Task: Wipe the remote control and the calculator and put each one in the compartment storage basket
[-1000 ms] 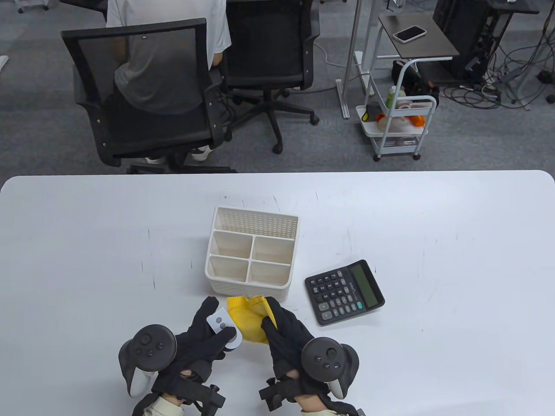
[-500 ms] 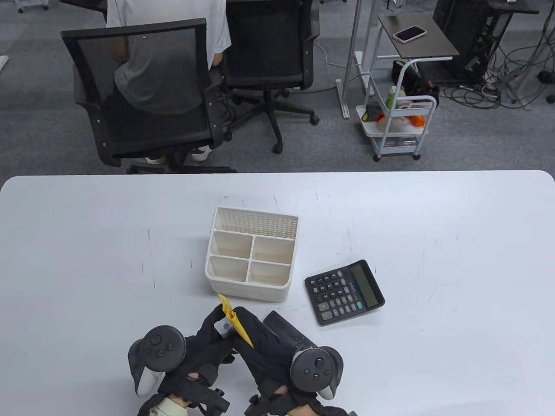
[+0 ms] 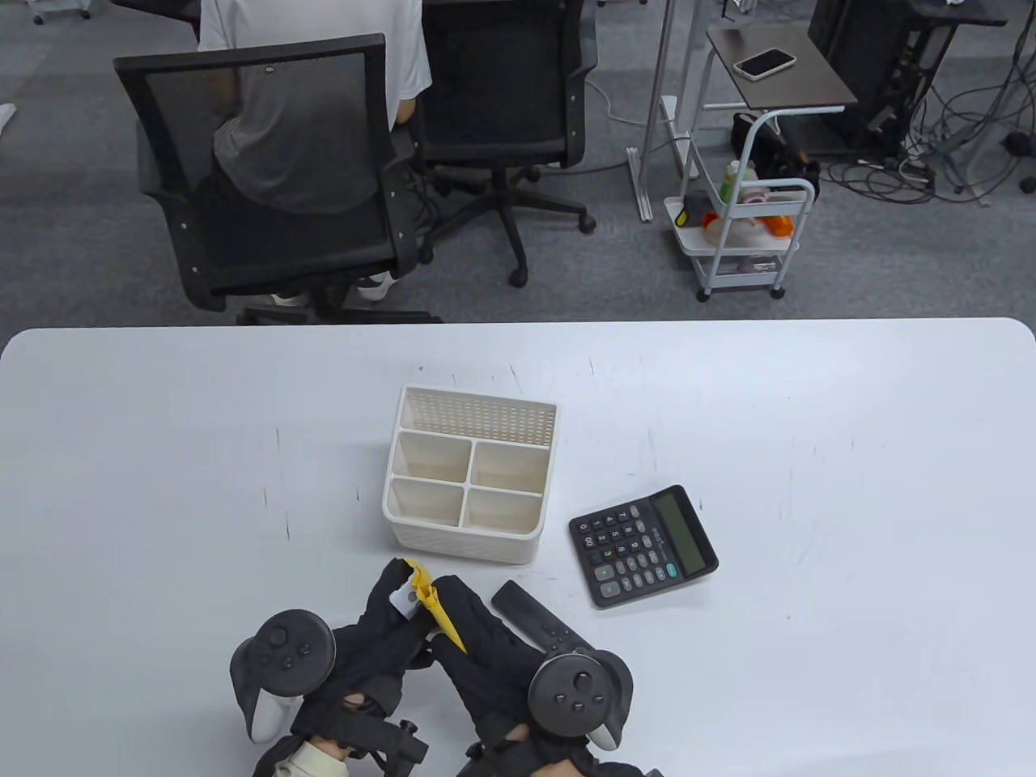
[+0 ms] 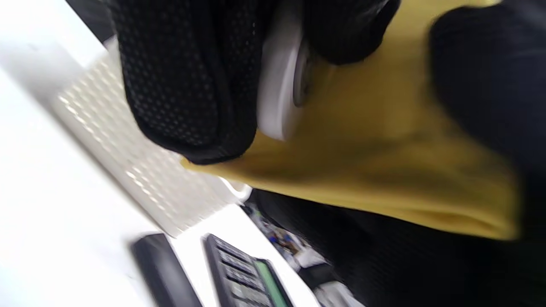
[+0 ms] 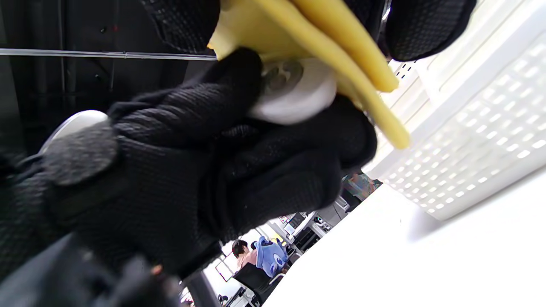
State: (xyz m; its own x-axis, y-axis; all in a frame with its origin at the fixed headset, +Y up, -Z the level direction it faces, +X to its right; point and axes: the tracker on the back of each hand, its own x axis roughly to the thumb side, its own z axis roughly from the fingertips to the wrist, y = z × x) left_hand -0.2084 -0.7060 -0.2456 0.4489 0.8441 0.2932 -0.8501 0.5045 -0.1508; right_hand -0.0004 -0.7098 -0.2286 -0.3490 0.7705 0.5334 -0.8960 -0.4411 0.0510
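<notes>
My left hand [image 3: 395, 589] grips a small white remote control [image 3: 402, 601], its grey buttons showing in the left wrist view [image 4: 277, 85] and the right wrist view [image 5: 298, 100]. My right hand [image 3: 455, 605] pinches a folded yellow cloth [image 3: 429, 605] and presses it against the remote's face. The cloth [image 4: 384, 170] fills much of the left wrist view. A black calculator [image 3: 643, 545] lies flat on the table to the right. The white compartment basket [image 3: 469, 473] stands just beyond both hands, with nothing visible in its compartments.
A slim black remote [image 3: 534, 619] lies on the table beside my right hand, between it and the calculator. Beyond the table's far edge stand office chairs [image 3: 275, 162] with a person seated, and a small white cart [image 3: 745, 235].
The right hand moved left, lifting the cloth from lying flat into a fold against the white remote. The black remote it covered now shows on the table.
</notes>
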